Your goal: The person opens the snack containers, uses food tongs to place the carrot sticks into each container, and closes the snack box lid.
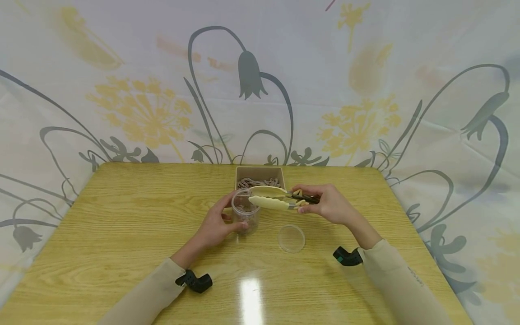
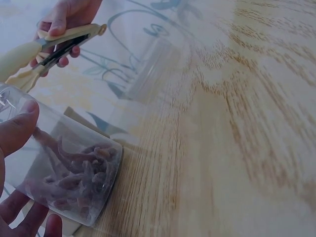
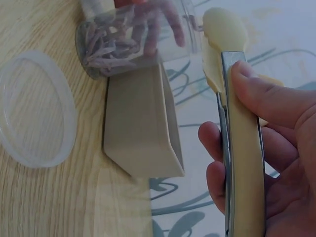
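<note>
My left hand [image 1: 215, 227] grips a clear plastic jar [image 1: 248, 222], thumb on its near side. Several brownish, twisted strips [image 2: 81, 177] lie in the jar's lower part. In my right hand [image 1: 334, 205] is a pair of tongs [image 1: 270, 203] with cream scalloped heads, thumb and fingers on opposite arms. The heads point left and overlap the jar's mouth in the head view, standing a little apart. Right behind the jar, a beige box [image 1: 260, 172] holds more of the brownish strips [image 1: 260, 182].
A round translucent lid [image 1: 291, 238] lies flat on the wooden table [image 1: 142, 216], right of the jar and nearer me. A patterned cloth [image 1: 304, 58] hangs behind the table's far edge. Each forearm carries a black wrist device [image 1: 197, 282].
</note>
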A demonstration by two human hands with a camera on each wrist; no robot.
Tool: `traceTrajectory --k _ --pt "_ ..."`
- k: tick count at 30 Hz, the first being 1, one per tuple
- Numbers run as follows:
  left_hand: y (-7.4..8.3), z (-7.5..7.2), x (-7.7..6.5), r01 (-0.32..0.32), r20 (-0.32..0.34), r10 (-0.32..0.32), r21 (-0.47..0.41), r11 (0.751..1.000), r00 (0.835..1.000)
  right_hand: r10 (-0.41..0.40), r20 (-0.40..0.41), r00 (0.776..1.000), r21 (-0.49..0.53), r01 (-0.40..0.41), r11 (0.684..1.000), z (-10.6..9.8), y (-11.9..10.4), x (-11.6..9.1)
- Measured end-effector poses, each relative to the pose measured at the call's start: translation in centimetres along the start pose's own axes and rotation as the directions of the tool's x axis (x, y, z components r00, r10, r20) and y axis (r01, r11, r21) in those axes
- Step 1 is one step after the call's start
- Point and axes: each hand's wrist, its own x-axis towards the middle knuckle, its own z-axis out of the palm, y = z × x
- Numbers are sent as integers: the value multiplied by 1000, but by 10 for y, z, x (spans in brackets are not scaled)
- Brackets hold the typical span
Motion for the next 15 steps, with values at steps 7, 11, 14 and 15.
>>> traceTrajectory --k 7,11,14,15 --pt "32 -4 -6 4 13 -4 -6 1000 1000 -2 4 1000 -14 2 1000 -2 1 -1" --pt "41 -5 -9 -13 8 14 -8 1000 1000 -18 2 1000 -7 18 1000 -2 2 0" --pt "42 -5 -9 0 10 0 -11 1000 1000 -18 -8 1000 0 18 1000 -3 2 1" --pt "41 -6 -8 3 13 -3 -12 1000 1000 -16 -13 1000 -2 16 1000 -4 2 1"
